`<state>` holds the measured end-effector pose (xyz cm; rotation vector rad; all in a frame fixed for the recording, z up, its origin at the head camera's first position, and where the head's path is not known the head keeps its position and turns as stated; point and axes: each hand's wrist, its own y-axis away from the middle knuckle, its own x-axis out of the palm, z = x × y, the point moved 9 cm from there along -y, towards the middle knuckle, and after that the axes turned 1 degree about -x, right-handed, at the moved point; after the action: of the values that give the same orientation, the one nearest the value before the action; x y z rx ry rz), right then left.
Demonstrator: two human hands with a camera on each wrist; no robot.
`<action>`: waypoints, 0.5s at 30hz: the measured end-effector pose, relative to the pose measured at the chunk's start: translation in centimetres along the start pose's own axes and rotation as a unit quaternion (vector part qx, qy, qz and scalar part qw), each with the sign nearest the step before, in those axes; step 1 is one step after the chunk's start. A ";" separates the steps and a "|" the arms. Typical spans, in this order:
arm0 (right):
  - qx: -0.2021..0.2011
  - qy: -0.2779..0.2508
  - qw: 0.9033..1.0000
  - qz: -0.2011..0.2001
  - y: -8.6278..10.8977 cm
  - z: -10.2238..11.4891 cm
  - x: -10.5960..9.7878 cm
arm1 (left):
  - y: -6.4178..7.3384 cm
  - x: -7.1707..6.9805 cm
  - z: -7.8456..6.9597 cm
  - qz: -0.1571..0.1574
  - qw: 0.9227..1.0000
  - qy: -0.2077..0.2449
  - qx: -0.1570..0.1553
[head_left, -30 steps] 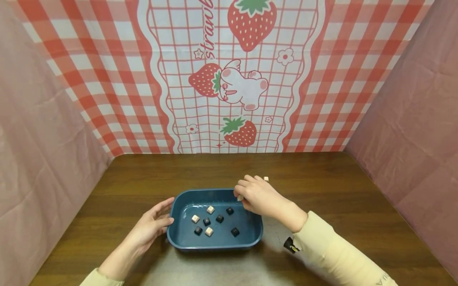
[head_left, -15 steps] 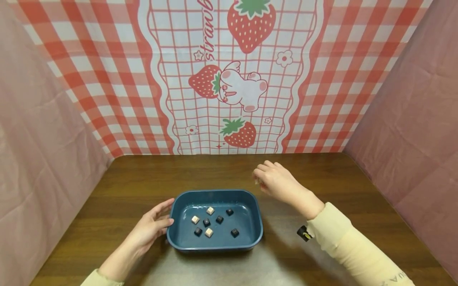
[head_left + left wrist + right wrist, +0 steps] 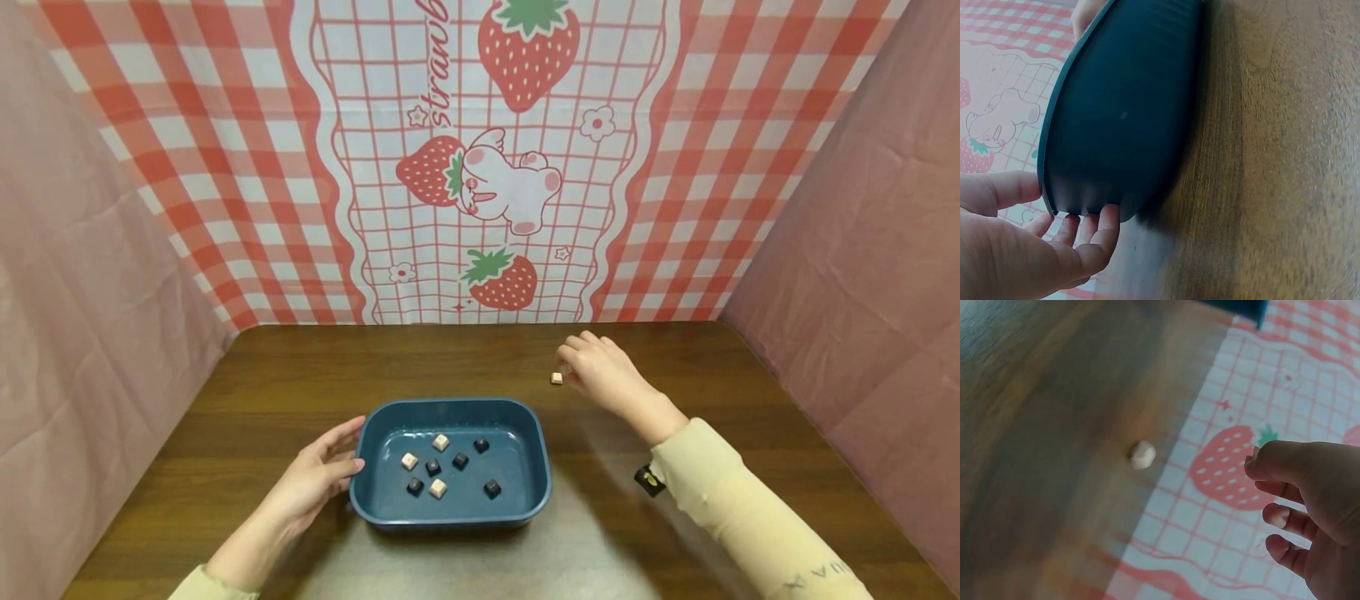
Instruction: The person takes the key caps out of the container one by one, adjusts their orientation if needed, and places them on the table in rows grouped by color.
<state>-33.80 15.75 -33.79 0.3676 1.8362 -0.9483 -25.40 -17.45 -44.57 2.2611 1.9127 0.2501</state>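
Note:
A dark blue rectangular tray [image 3: 450, 508] sits on the wooden table, with several black and cream keycaps scattered over its floor. My left hand [image 3: 318, 471] rests at the tray's left end; in the left wrist view its thumb is at the rim and its fingers lie against the outer wall. Right of the tray's far corner, my right hand [image 3: 600, 371] is low over the table. A pale keycap [image 3: 566, 369] shows small between its thumb and forefinger, mostly hidden by them. Just left of those fingertips, a cream keycap [image 3: 557, 378] lies on the table.
A strawberry-print checked cloth [image 3: 480, 167] hangs along the table's far edge. Pink cloths [image 3: 840, 233] border both sides. Bare wooden table [image 3: 330, 358] extends behind the tray and to its left and right. A small black device [image 3: 649, 480] is at the right cuff.
The right hand has moved from over the tray's far right corner out to the right and away, past the cream keycap on the table. The left hand and tray have stayed put.

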 end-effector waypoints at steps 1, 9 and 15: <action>0.004 0.000 1.000 0.000 0.2 -0.3 0.3 | 0.0 0.0 0.0 0.000 1.000 -0.001 0.000; 0.037 -0.018 0.999 0.012 1.3 -2.7 2.9 | -0.1 0.1 0.0 0.002 1.000 -0.001 0.001; 0.059 -0.030 0.997 0.040 2.0 -4.0 5.5 | 0.0 0.1 0.0 0.004 1.000 0.003 0.005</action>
<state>-37.60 19.18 -38.68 0.4774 1.7028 -1.0048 -25.42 -17.35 -44.61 2.2773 1.9126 0.2502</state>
